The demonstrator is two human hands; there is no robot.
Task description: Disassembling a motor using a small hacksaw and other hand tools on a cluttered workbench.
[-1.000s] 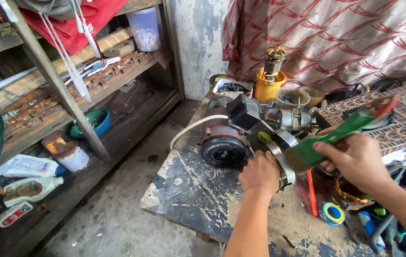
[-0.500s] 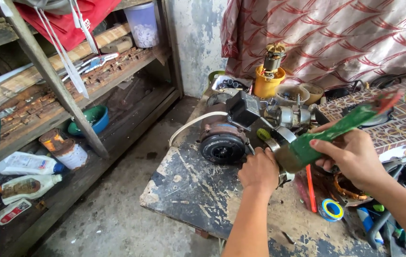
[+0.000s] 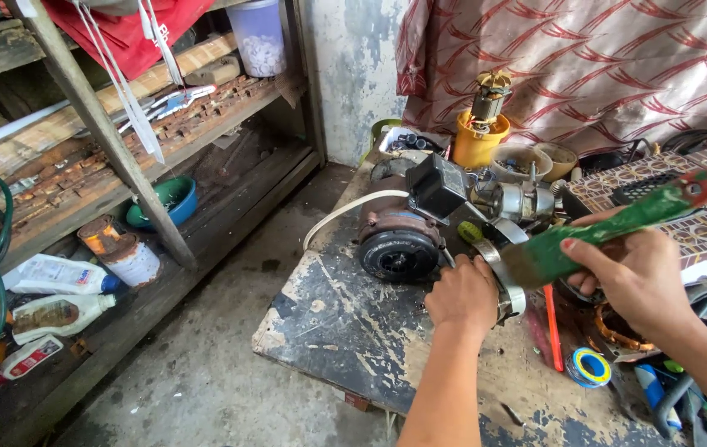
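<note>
Right now the left hand (image 3: pixel 463 296) is balled into a loose fist, pressed against the bright metal band clamp (image 3: pixel 504 281) at the edge of the rusty, dark round motor (image 3: pixel 397 240); whether its fingers actually pinch anything I cannot tell. The right hand (image 3: pixel 631 277) is closed tight around the long green-painted flat tool with a red tip (image 3: pixel 618 228), held slanting upward to the right, its lower end meeting the clamp just beside the left knuckles. The motor lies on its side on the scarred, paint-flaked wooden workbench (image 3: pixel 345 323), a black boxy part (image 3: pixel 436 186) on top of it. Behind stands a yellow pot holding a copper-wound armature (image 3: pixel 482 124). Near the right wrist lie a red-handled tool (image 3: pixel 552 327) and a blue roll of tape (image 3: pixel 589 367).
</note>
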